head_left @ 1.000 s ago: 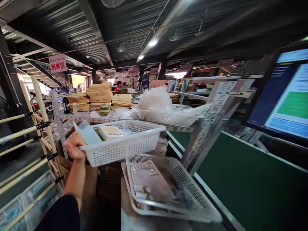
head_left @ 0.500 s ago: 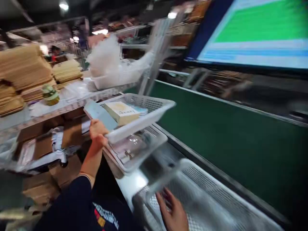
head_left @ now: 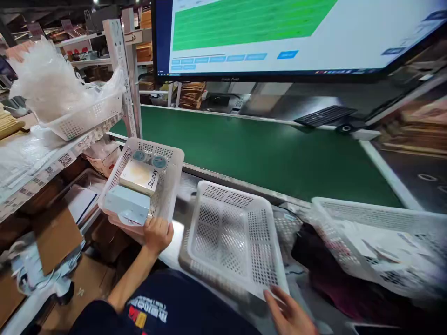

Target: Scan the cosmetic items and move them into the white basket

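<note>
While my left hand [head_left: 159, 236] is clamped on the near rim of the loaded basket [head_left: 170, 186], I can see from here that this white, perforated basket sits at the left end of the metal work surface, tilted a little, with something pinkish showing beneath its near edge. Inside it I make out a light blue box [head_left: 127, 204] nearest to me, a cream box [head_left: 139, 177] lettered "beauty" just behind, and two round blue-topped containers [head_left: 159, 162] by the far wall. My right hand [head_left: 291, 315] is at the bottom edge of my view, its fingers stretched out and slightly apart, at the near right corner of a second white basket [head_left: 234, 200]; I cannot tell whether the fingertips press on that rim. This second basket stands just right of the loaded one, its latticed floor in plain view. Farther right I have a basket of white packages [head_left: 366, 204], blurred at its outer end, with dark cloth [head_left: 335, 284] beside it. Beyond the baskets runs a green belt [head_left: 244, 139], with a large monitor [head_left: 261, 32] above it and a black keyboard [head_left: 326, 115] at its far edge.
</note>
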`<state>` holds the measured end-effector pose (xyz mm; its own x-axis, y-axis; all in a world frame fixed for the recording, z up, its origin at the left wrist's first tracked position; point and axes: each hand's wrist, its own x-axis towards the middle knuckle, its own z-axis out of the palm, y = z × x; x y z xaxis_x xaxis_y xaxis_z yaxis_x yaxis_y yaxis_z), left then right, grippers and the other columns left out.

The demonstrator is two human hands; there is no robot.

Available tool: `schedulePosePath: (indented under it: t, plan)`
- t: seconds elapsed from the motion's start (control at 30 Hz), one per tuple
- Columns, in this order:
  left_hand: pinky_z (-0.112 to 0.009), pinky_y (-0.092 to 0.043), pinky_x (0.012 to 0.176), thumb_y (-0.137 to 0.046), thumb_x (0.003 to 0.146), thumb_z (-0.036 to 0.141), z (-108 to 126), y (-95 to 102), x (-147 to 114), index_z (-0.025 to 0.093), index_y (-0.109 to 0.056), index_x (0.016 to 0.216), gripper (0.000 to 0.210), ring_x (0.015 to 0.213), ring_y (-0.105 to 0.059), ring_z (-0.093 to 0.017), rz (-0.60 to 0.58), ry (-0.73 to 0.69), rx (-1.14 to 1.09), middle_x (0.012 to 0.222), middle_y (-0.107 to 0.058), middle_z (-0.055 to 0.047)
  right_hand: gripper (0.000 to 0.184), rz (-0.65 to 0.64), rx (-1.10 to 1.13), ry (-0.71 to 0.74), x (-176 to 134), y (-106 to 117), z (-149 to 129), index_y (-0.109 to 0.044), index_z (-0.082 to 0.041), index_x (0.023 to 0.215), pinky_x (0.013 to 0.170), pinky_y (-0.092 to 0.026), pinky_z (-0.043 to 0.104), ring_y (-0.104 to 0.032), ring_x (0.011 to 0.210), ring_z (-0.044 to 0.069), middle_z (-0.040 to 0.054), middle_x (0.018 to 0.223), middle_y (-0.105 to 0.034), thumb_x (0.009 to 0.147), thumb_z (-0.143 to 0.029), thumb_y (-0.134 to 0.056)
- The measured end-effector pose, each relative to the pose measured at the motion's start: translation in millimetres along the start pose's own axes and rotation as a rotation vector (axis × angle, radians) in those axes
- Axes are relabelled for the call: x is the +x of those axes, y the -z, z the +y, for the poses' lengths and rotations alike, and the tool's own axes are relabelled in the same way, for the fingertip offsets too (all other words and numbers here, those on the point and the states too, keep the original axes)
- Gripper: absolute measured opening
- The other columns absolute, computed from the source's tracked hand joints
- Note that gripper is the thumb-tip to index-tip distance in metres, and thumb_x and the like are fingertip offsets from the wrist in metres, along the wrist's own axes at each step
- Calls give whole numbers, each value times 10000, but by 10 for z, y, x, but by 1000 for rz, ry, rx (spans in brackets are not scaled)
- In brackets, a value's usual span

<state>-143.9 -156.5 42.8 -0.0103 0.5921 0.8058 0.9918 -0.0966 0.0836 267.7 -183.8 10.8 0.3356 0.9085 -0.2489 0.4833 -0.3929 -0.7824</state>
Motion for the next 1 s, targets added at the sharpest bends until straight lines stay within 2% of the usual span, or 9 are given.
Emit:
schedulePosePath:
  t: [0.17, 0.37, 0.43, 0.53, 0.63, 0.73, 0.83, 0.93, 1.0]
  plan:
    - [-395, -523, 863, -909, 957, 276, -42, 31, -282, 243, -706, 821, 246, 786, -701, -249, -190, -38, 80, 787, -721, -40, 503, -187, -22, 264, 250, -307, -399, -845, -324, 1061, 888, -778, 705, -925, 1074, 536, 222, 1212, -938, 863, -782, -790]
    - [-402, -631, 885, -869, 1040, 293, -148, 542, -397, 225, -767, 922, 171, 875, -805, -265, -365, -132, -21, 881, -800, -70, 487, -388, -2, 753, 298, -881, -1187, -901, -236, 1246, 949, -815, 604, -944, 1048, 415, 186, 1209, -944, 1113, -660, -702]
    - [-416, -684, 971, -767, 1108, 280, -145, 791, -332, 224, -825, 1097, 82, 1036, -878, -285, -316, -201, -129, 1021, -870, -84, 478, -407, -11, 966, 277, -1081, -1543, -897, -210, 1337, 1018, -815, 593, -942, 1122, 396, 182, 1262, -941, 1191, -600, -662]
    - [-427, -704, 1073, -719, 1140, 286, -314, 1142, -79, 278, -852, 1323, 227, 1145, -905, -279, -30, -276, -139, 1135, -910, -51, 400, -397, -15, 1266, 242, -1354, -2094, -869, -194, 1448, 1073, -810, 565, -927, 1231, 377, 185, 1362, -926, 1250, -455, -638]
    - [-561, -676, 1196, -714, 1193, 407, -706, 1322, 276, 211, -836, 1421, 324, 1302, -866, -372, 126, 97, 160, 1358, -895, -174, 361, -382, 12, 1463, 213, -1609, -2614, -843, -186, 1492, 1068, -808, 521, -919, 1246, 355, 188, 1378, -917, 1253, -365, -640]
    - [-825, -531, 1350, -692, 1228, 587, -991, 1305, 485, 83, -781, 1523, 591, 1635, -664, -552, -64, 515, 403, 1718, -701, -383, 372, -394, 66, 1528, 195, -1866, -3101, -831, -201, 1510, 1068, -801, 523, -907, 1251, 354, 190, 1387, -909, 1252, -368, -622]
    - [-904, -528, 1332, -725, 1211, 591, -842, 1196, 436, 73, -759, 1534, 612, 1682, -613, -606, -175, 580, 380, 1754, -668, -410, 381, -425, 101, 1538, 205, -2111, -3553, -832, -210, 1505, 1089, -791, 566, -898, 1261, 373, 201, 1398, -904, 1242, -391, -624]
    - [-729, -658, 1307, -748, 1189, 500, -393, 1096, 308, 141, -760, 1542, 504, 1638, -697, -496, -145, 461, 180, 1719, -743, -303, 370, -442, 124, 1578, 279, -2296, -3884, -835, -205, 1491, 1119, -782, 584, -896, 1280, 384, 206, 1393, -908, 1240, -393, -638]
    - [-587, -700, 1285, -751, 1175, 493, -151, 1079, 296, 140, -735, 1632, 577, 1599, -745, -421, -146, 341, 55, 1699, -774, -262, 361, -462, 118, 1591, 375, -2373, -3999, -835, -212, 1494, 1136, -775, 577, -896, 1300, 382, 197, 1393, -913, 1241, -396, -655]
